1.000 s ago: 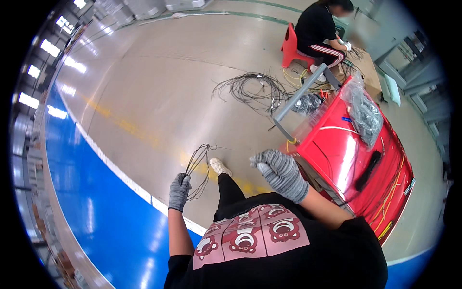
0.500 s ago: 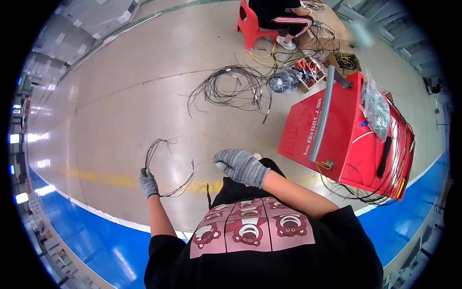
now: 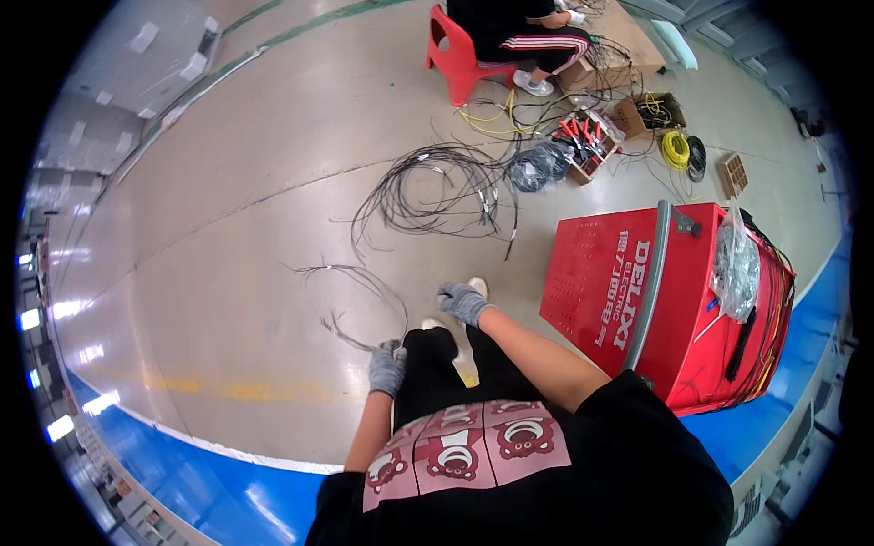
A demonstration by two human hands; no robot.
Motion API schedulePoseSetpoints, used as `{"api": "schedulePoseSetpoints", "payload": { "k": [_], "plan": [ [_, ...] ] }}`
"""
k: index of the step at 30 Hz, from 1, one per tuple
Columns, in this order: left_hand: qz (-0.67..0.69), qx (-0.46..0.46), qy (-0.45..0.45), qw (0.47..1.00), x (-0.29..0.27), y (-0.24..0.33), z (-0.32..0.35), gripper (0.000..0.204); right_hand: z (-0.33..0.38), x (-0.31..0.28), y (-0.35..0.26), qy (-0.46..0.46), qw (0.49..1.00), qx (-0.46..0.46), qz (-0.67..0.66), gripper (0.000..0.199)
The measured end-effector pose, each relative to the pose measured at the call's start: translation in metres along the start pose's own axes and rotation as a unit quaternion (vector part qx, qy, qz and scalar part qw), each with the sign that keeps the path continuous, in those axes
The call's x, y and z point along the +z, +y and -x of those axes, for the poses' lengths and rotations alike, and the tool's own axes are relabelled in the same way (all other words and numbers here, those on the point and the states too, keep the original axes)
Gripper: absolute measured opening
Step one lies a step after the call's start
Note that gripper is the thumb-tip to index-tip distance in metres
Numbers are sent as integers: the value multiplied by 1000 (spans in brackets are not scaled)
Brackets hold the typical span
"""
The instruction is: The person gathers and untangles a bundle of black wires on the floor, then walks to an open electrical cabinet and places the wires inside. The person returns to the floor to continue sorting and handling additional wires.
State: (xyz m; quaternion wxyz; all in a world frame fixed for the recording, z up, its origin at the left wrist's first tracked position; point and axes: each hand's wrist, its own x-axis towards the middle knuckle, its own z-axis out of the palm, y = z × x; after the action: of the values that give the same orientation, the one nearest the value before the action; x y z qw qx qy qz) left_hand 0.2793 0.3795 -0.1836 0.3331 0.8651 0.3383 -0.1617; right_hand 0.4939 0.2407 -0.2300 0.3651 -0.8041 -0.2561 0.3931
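Note:
My left hand [image 3: 388, 368], in a grey knitted glove, is closed round a thin bundle of black cables [image 3: 397, 301]. The cables arc out over the floor ahead of it, with their loose ends pointing left. My right hand [image 3: 462, 303], gloved the same way, is held in front of my legs near a light shoe. Its fingers are curled in, and whatever they may hold is hidden. Farther ahead on the floor lies a wide, loose coil of black cables [image 3: 401, 196], apart from both hands.
A red cart [image 3: 592, 282] with a grey handle stands at right, bearing cables and a plastic bag [image 3: 736, 268]. Beyond lie a bagged bundle [image 3: 539, 167], a tool box [image 3: 592, 150] and a yellow cable coil [image 3: 675, 150]. A person sits on a red chair [image 3: 452, 56].
My left hand has swung right, close to my legs, carrying the cables along. My right hand has shifted slightly right. The view has moved, showing more floor behind the cart.

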Motion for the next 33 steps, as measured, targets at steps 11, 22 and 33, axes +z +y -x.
{"api": "schedulePoseSetpoints", "payload": {
  "k": [11,22,33],
  "plan": [
    [-75,49,-180,980,39,-35,-112,26,-28,-9,240,225,878,352,-233,17],
    [-116,77,-139,980,84,-54,-208,26,-175,23,444,332,846,370,-194,21],
    [-144,53,-154,976,103,-48,-266,19,-264,34,596,355,810,467,-10,23]
  ]
}}
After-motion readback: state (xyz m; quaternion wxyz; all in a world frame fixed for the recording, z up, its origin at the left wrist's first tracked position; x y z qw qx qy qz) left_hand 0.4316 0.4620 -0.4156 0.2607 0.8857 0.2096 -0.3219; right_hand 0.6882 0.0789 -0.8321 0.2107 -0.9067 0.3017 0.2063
